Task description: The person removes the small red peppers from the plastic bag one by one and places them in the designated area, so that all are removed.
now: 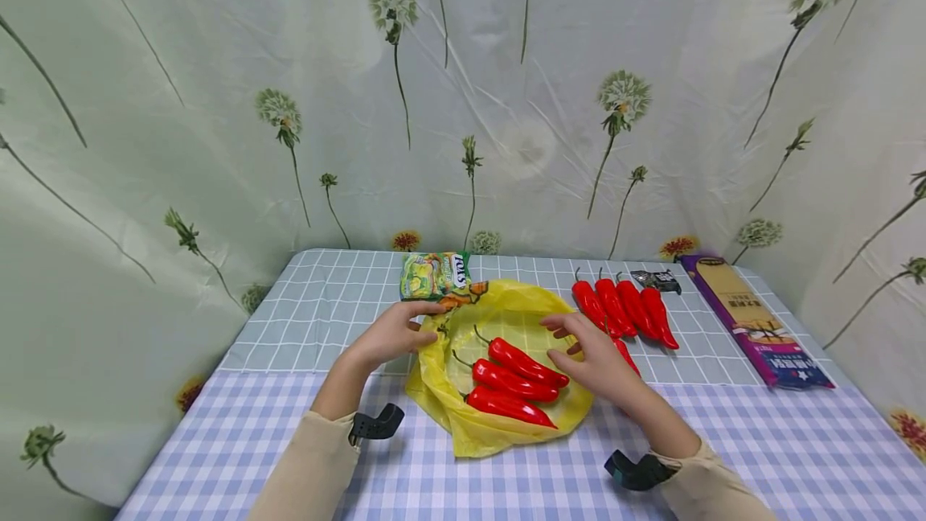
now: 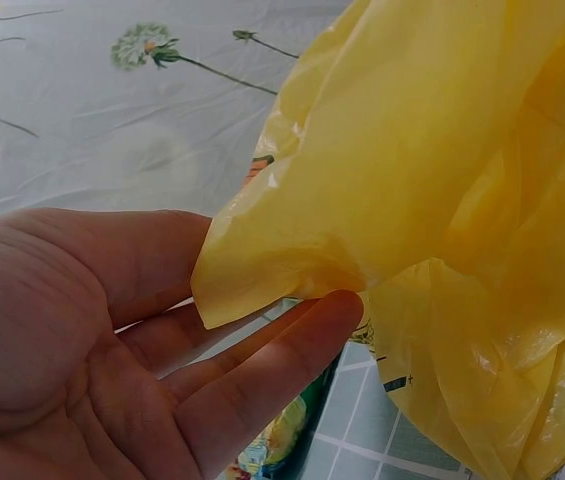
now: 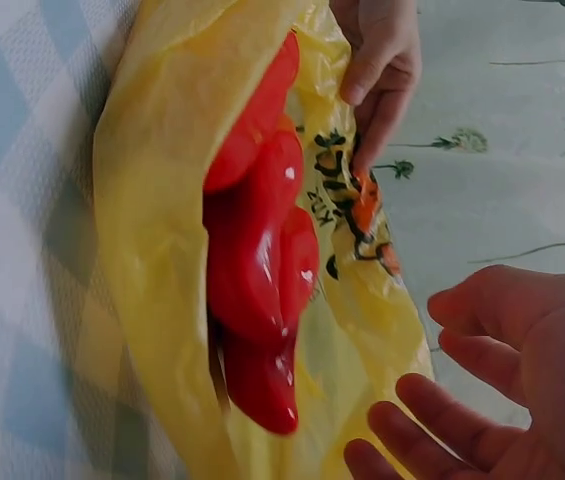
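A yellow plastic bag (image 1: pixel 522 436) lies with its mouth spread wide, and red chili peppers (image 1: pixel 515 382) with dark stems rest inside it. My left hand (image 1: pixel 388 334) holds the bag's left rim between thumb and fingers; the thumb tip is hidden behind the plastic in the left wrist view. Over the bag's right side is my right hand (image 1: pixel 589 352), its fingers spread and loosely bent with nothing in them. More red peppers (image 1: pixel 628 308) lie on the table beyond the right hand, and one of them is partly covered by that hand.
Behind the bag lies a green and yellow snack packet (image 1: pixel 427 275). A small black wrapper (image 1: pixel 658 281) sits behind the loose peppers. Along the right edge is a long purple and tan package (image 1: pixel 748 316). A checked cloth (image 1: pixel 210 441) covers the front of the table.
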The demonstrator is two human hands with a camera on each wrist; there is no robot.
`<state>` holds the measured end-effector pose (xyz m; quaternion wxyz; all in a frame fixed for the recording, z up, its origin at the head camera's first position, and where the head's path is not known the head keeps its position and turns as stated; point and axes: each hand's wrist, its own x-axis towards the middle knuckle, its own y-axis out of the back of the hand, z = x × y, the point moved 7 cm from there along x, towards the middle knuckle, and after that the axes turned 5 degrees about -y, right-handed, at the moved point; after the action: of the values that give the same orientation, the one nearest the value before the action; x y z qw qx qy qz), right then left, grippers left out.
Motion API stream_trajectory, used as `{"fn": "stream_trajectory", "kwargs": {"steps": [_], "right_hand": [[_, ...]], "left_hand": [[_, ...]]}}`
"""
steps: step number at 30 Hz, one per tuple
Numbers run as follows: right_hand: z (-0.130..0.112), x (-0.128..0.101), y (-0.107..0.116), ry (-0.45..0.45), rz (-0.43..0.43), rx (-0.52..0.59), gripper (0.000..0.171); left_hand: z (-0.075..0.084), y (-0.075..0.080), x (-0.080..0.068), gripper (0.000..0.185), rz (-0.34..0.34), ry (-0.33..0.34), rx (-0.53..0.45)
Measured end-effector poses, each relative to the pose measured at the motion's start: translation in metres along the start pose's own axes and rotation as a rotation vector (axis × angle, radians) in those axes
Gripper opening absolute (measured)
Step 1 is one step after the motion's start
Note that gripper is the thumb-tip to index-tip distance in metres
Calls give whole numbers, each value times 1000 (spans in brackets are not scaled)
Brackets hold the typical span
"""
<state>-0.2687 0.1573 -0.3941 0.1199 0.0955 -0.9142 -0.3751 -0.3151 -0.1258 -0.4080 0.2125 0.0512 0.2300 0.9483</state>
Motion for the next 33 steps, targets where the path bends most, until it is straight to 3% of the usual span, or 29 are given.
{"fn": "stream_trajectory", "kwargs": {"steps": [18,33], "right_hand": [[-4,18,-42,-23,-247,21,54],[0,21,-50,-35,-308,5,55]], "left_hand": [[2,2,-1,47,0,-5,2],[0,2,0,46,-2,-10,23]]}}
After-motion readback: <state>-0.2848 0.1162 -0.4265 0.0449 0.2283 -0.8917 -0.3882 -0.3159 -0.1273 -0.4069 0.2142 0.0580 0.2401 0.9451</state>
